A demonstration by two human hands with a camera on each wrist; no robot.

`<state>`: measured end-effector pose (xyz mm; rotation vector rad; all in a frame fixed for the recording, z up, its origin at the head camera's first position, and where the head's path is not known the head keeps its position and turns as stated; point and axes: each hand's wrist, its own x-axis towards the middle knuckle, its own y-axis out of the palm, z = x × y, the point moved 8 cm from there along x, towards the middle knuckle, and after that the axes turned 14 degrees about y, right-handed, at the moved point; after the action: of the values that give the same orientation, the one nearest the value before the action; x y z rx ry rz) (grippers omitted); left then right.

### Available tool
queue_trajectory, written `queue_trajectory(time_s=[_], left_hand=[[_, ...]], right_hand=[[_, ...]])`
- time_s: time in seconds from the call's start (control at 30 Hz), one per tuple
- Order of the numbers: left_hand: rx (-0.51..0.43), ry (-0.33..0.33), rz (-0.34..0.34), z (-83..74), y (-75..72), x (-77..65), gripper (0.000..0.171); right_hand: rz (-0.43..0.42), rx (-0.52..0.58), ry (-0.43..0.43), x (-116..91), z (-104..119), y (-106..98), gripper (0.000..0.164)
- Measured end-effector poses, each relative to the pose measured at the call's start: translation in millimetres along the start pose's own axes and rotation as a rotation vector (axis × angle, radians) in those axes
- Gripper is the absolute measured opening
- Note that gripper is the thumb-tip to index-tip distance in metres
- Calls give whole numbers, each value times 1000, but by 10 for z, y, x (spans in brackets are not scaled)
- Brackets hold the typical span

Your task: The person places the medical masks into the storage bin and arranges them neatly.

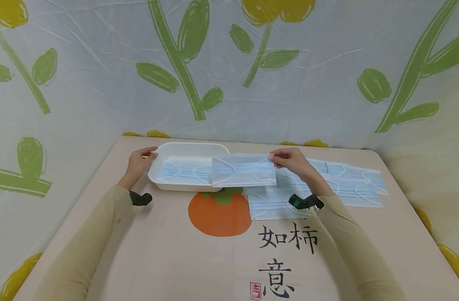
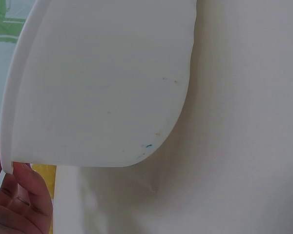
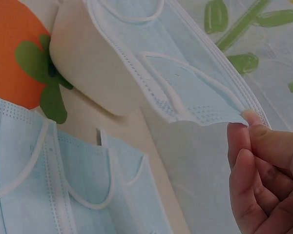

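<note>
My right hand (image 1: 292,161) pinches one end of a light blue face mask (image 1: 244,170) between thumb and fingertips. This mask is stretched flat, and its other end overlaps the right side of a white plastic tray (image 1: 191,148). Inside the tray lies another face mask (image 1: 185,171) with white ear loops. At the tray's left end, my left hand (image 1: 138,164) grips the rim; in the left wrist view the thumb and fingers (image 2: 31,187) hold the rim's edge. The right wrist view shows the held mask (image 3: 185,73) drooping slightly from the pinched corner.
Several more blue masks (image 1: 353,192) lie overlapping on the table (image 1: 157,251) right of the tray, some under my right forearm. The tablecloth bears a printed orange persimmon (image 1: 219,215) and black characters. A flower-patterned curtain (image 1: 308,96) hangs behind the table.
</note>
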<state>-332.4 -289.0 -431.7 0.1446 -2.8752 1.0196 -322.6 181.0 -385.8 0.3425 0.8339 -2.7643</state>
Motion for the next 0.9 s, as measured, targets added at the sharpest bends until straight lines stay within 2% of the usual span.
queue_trajectory(time_s=[0.4, 0.9], left_hand=[[-23, -1, -6, -8, 4, 2, 41], [-33, -30, -2, 21, 10, 19, 41]], right_hand=[[5, 48, 14, 102, 134, 132, 30], [25, 47, 18, 177, 354, 367, 33]])
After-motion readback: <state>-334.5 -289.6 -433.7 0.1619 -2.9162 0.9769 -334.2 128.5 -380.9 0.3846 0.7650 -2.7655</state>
